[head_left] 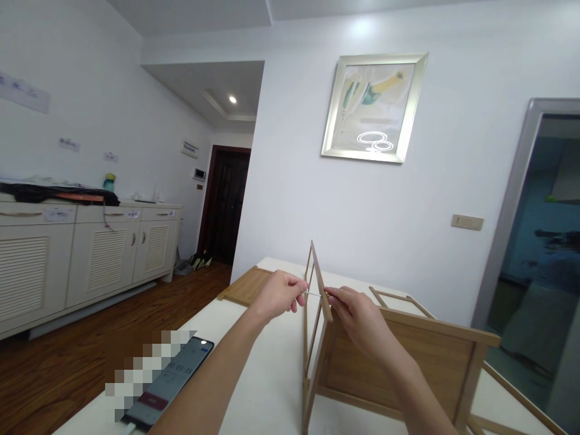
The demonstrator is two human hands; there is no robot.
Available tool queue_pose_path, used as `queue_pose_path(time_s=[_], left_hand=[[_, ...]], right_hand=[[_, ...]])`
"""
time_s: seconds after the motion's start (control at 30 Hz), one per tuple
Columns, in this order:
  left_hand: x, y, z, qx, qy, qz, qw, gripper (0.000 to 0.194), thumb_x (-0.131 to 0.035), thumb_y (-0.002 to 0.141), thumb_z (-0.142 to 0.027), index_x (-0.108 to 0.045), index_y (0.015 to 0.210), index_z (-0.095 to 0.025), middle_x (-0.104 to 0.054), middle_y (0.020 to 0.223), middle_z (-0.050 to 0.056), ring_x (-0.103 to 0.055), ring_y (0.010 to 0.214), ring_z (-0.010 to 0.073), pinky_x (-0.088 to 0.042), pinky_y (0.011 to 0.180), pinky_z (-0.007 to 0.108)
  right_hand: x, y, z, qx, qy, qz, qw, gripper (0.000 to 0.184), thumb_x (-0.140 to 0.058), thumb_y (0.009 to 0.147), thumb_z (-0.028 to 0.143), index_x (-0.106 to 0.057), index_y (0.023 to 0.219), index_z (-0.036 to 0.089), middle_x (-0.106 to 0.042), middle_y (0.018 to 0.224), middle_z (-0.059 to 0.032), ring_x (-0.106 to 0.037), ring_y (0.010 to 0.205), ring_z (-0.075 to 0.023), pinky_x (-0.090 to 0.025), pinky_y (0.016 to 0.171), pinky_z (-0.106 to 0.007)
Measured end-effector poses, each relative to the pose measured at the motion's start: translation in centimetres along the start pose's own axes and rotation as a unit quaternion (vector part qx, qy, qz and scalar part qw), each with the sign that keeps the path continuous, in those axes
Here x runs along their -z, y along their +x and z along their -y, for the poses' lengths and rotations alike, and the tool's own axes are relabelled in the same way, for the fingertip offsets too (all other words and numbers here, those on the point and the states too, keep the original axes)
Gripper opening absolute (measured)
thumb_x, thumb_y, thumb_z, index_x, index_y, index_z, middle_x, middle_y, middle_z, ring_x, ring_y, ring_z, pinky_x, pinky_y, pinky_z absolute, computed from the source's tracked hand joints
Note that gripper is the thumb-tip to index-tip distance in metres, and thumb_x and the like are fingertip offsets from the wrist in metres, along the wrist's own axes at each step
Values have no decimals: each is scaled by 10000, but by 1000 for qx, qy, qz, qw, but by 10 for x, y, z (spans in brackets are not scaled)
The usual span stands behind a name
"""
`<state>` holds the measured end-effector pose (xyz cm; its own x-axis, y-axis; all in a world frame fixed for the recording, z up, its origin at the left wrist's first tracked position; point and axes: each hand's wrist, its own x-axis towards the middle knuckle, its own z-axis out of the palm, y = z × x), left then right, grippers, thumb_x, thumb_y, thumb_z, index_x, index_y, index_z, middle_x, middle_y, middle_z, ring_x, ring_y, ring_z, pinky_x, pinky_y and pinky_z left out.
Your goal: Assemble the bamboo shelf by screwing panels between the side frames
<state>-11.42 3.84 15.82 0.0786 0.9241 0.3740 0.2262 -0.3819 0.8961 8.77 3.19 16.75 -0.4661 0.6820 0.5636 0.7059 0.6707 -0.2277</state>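
My left hand (285, 293) is closed, pinching a thin metal rod (313, 294) between thumb and fingertips. The rod runs level to the right and meets the side of an upright wooden frame (319, 275). On the frame's other side, my right hand (356, 311) is closed with its fingertips against the frame's edge, opposite the rod's end. Whatever small part lies under those fingertips is hidden. A brown wooden panel (399, 359) with a rail along its top stands below my right forearm and adjoins the frame.
On the white table (258, 368), a flat wooden panel (249, 285) lies at the far left and a slim wooden frame (399, 296) at the back right. A phone (174, 380) with a cable lies near the left edge. White cabinets (104, 260) line the left wall.
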Motion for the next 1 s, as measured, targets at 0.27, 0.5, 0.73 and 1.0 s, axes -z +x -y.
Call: queue_pose_path(time_s=[0.27, 0.5, 0.73, 1.0], left_hand=[[2, 6, 9, 108, -241, 58, 963, 366, -556, 875, -396, -691, 908, -57, -612, 567, 30, -504, 418, 66, -350, 399, 169], [7, 11, 18, 196, -339, 120, 912, 293, -624, 848, -381, -656, 864, -91, -654, 608, 44, -576, 449, 90, -417, 416, 168], [7, 13, 26, 250, -350, 165, 888, 447, -551, 864, -496, -565, 608, -131, -637, 516, 60, -584, 422, 119, -438, 415, 198], [5, 13, 25, 281, -369, 157, 872, 475, -514, 892, -484, -573, 589, -123, -542, 409, 10, -493, 333, 80, -362, 343, 161]], right_hand=[[-1, -1, -1, 6, -2, -6, 1000, 373, -337, 974, 331, -686, 1071, 242, -667, 841, -46, -592, 742, -187, -402, 665, -278], [-1, 1, 0, 5, -11, -8, 1000, 368, -351, 961, 307, -690, 1093, 247, -677, 843, -52, -603, 745, -187, -410, 672, -277], [-1, 1, 1, 4, -10, -12, 1000, 376, -353, 953, 298, -697, 1095, 251, -679, 833, -53, -602, 735, -187, -409, 670, -280], [-2, 1, 2, -1, -14, -7, 1000, 360, -360, 947, 280, -702, 1052, 239, -659, 803, -52, -590, 707, -180, -401, 654, -270]])
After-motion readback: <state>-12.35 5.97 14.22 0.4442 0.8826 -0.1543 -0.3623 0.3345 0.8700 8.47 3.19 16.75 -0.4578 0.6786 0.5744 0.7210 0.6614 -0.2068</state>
